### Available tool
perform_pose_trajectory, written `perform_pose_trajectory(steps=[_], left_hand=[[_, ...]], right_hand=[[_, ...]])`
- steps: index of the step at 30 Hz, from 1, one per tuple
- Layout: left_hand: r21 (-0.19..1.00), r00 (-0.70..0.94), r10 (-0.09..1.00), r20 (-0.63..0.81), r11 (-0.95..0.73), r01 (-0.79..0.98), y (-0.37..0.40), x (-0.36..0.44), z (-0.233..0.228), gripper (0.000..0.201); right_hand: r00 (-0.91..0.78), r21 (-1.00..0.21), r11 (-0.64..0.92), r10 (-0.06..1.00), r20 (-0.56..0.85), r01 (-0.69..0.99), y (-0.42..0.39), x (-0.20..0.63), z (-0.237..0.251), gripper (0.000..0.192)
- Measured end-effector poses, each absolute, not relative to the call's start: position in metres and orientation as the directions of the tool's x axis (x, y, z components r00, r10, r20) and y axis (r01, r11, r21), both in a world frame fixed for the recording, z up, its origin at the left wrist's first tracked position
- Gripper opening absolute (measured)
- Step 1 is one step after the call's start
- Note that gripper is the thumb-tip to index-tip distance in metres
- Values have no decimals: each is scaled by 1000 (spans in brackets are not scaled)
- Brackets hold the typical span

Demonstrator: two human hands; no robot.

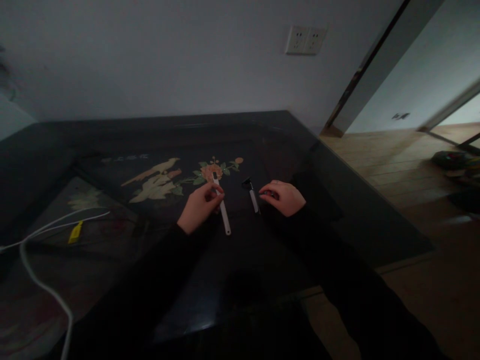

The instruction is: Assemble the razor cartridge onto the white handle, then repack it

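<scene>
Left hand pinches a white stick resting on the dark tabletop. Right hand, fingers curled narrow, lies just beside a black-tipped tool; grip indeterminate.

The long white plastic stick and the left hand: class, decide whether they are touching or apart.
Touching. The head view shows the left hand with its fingers pinched around the long white plastic stick, whose lower end lies on the dark table.

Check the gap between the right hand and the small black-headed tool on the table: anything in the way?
Nothing visible. The right hand rests just right of the black-headed tool, with only bare dark table between them. The left hand holds a white stick further left, out of that gap.
</scene>
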State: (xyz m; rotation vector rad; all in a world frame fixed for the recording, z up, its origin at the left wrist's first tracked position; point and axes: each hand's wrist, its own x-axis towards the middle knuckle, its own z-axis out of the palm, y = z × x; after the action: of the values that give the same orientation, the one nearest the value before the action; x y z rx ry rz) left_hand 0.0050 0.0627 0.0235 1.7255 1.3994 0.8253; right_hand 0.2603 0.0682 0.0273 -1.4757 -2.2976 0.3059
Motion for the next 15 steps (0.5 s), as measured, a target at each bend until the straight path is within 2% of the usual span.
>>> perform_pose_trajectory(steps=[4, 15], left_hand=[[659, 196, 970, 144, -242, 712, 75, 24, 17, 10], [452, 239, 956, 170, -292, 843, 77, 42, 4, 12]], right_hand=[[-376, -383, 419, 908, 186, 823, 68, 259, 26, 17], [-408, -366, 435, 900, 152, 823, 58, 242, 22, 15]])
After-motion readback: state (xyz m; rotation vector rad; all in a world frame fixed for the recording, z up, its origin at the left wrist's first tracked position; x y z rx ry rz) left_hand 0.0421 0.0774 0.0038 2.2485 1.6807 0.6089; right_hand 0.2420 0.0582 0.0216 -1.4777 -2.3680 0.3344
